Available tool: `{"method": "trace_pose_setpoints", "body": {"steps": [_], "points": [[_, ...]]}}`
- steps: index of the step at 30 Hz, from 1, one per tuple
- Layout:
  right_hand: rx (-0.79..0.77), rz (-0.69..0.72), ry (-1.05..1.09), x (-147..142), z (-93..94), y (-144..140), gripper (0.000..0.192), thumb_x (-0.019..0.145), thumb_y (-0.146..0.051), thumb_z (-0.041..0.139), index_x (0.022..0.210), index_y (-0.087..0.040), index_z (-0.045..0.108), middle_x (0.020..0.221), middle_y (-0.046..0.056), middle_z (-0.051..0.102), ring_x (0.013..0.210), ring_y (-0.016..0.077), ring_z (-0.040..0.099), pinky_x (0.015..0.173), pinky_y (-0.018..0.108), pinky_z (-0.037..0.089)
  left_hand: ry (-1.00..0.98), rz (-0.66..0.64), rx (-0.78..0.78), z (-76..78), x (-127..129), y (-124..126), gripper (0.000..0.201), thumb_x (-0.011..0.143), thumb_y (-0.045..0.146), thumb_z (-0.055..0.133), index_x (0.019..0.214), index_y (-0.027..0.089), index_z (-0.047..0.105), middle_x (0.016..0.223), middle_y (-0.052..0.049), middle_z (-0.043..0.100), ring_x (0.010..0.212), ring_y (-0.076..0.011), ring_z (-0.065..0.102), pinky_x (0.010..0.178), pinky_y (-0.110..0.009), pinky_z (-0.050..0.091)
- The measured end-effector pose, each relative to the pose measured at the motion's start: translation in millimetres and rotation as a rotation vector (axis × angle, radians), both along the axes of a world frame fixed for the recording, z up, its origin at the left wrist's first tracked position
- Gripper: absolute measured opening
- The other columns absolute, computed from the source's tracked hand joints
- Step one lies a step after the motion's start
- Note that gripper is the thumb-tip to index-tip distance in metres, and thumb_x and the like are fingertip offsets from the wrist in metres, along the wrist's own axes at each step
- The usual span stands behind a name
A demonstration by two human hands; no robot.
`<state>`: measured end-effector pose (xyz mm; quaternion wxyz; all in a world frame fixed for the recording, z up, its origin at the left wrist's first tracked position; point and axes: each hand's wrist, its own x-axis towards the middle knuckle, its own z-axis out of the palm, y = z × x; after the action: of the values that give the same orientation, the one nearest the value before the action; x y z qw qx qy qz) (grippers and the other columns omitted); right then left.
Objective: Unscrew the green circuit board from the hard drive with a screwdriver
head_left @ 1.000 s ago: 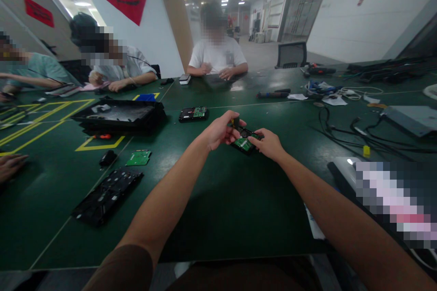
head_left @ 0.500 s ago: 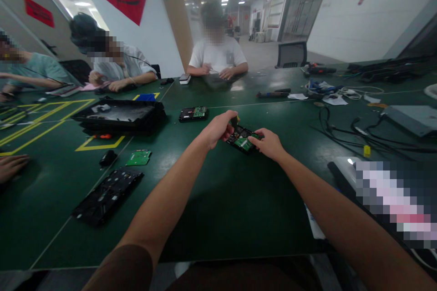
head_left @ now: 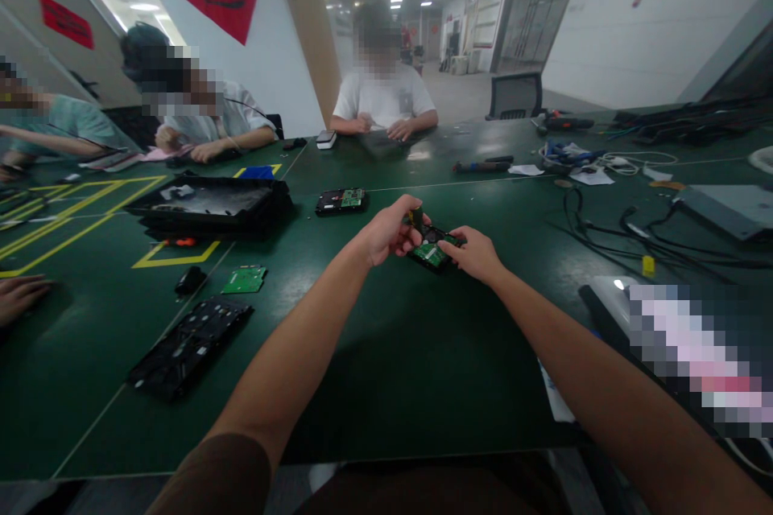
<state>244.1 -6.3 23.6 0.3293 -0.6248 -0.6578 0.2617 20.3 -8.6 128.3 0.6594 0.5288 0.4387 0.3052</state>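
Note:
A hard drive (head_left: pixel 430 255) with a green circuit board on its upper face lies on the green table in front of me. My right hand (head_left: pixel 474 253) grips its right edge, thumb on the board. Above the drive's far left side, my left hand (head_left: pixel 395 233) is closed around what looks like a short, dark and yellowish screwdriver (head_left: pixel 416 216). The fingers hide most of this tool and its tip. Left of my hands lies another drive with a green board (head_left: pixel 341 201).
At left are a black drive casing (head_left: pixel 190 346), a loose green circuit board (head_left: pixel 245 279), a small black object (head_left: pixel 191 280) and stacked black trays (head_left: pixel 211 205). Cables (head_left: pixel 622 233) and a grey metal box (head_left: pixel 730 209) lie at right. Co-workers sit opposite and at left.
My left hand has shifted slightly and its fingers have turned about the tool, covering more of the drive's left side. My right hand stays on the drive's edge.

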Motion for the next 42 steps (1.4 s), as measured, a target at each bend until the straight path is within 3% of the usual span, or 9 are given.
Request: {"method": "trace_pose_setpoints", "body": {"steps": [6,12,15,21,29,32,37,42], "points": [[-0.007,-0.010,-0.006,-0.4,-0.6,0.7,0.045,0.090,-0.047,0.074,0.120,-0.015,0.066,0.093,0.008,0.073,0.060,0.0127,0.065,0.052,0.025,0.053,0.073,0.140,0.129,3.5,-6.6,3.3,0.032,0.090,0.051,0.056,0.083,0.020,0.057,0.061,-0.003,0.061,0.042,-0.0113,0.048,0.039,-0.024,0.031],[-0.010,-0.002,0.011,0.4,-1.6,1.0,0.046,0.090,-0.046,0.073,0.121,-0.014,0.066,0.093,0.009,0.072,0.059,0.0130,0.065,0.050,0.025,0.052,0.101,0.170,0.203,2.2,-5.5,3.0,0.031,0.090,0.049,0.057,0.085,0.019,0.061,0.064,-0.002,0.061,0.044,-0.0117,0.050,0.039,-0.024,0.032],[-0.002,-0.002,0.008,0.6,-3.0,1.6,0.045,0.090,-0.047,0.073,0.120,-0.015,0.066,0.092,0.008,0.072,0.058,0.0129,0.065,0.049,0.024,0.052,0.078,0.136,0.151,3.4,-2.5,-0.1,0.033,0.089,0.052,0.056,0.088,0.019,0.062,0.060,-0.001,0.059,0.041,-0.0115,0.047,0.037,-0.024,0.029],[0.011,0.002,0.007,0.9,-4.9,2.6,0.045,0.090,-0.048,0.073,0.120,-0.015,0.066,0.093,0.008,0.073,0.058,0.0125,0.065,0.051,0.024,0.052,-0.009,-0.052,0.025,3.2,1.8,-4.7,0.039,0.089,0.054,0.056,0.097,0.018,0.068,0.057,0.001,0.056,0.040,-0.0102,0.045,0.038,-0.022,0.028],[0.003,-0.010,0.038,1.2,-7.6,3.5,0.046,0.089,-0.047,0.074,0.121,-0.016,0.065,0.106,0.011,0.073,0.060,0.0130,0.066,0.049,0.025,0.053,0.074,-0.053,0.187,7.3,-5.9,-3.0,0.036,0.093,0.047,0.061,0.102,0.015,0.072,0.065,-0.002,0.059,0.048,-0.0102,0.049,0.044,-0.022,0.034],[-0.002,-0.004,0.032,1.0,-6.7,3.0,0.046,0.090,-0.048,0.073,0.122,-0.016,0.065,0.108,0.011,0.073,0.060,0.0128,0.067,0.050,0.025,0.053,0.063,-0.026,0.236,6.0,-5.2,-3.0,0.026,0.089,0.042,0.068,0.090,0.017,0.067,0.063,0.000,0.053,0.048,-0.0098,0.047,0.043,-0.022,0.033],[0.013,-0.017,-0.023,0.6,-4.6,2.2,0.045,0.090,-0.047,0.073,0.122,-0.016,0.066,0.104,0.011,0.073,0.064,0.0137,0.067,0.052,0.024,0.053,0.066,0.080,0.175,5.3,-1.8,-5.0,0.032,0.091,0.047,0.061,0.075,0.021,0.052,0.058,0.000,0.052,0.043,-0.0100,0.043,0.040,-0.023,0.030],[0.014,-0.020,-0.016,0.5,-5.8,3.1,0.045,0.089,-0.048,0.074,0.121,-0.017,0.066,0.103,0.010,0.074,0.065,0.0133,0.067,0.055,0.025,0.054,0.111,-0.012,0.146,9.4,-4.6,-7.2,0.031,0.090,0.050,0.057,0.085,0.019,0.060,0.053,0.000,0.054,0.040,-0.0118,0.044,0.038,-0.023,0.028]]}}
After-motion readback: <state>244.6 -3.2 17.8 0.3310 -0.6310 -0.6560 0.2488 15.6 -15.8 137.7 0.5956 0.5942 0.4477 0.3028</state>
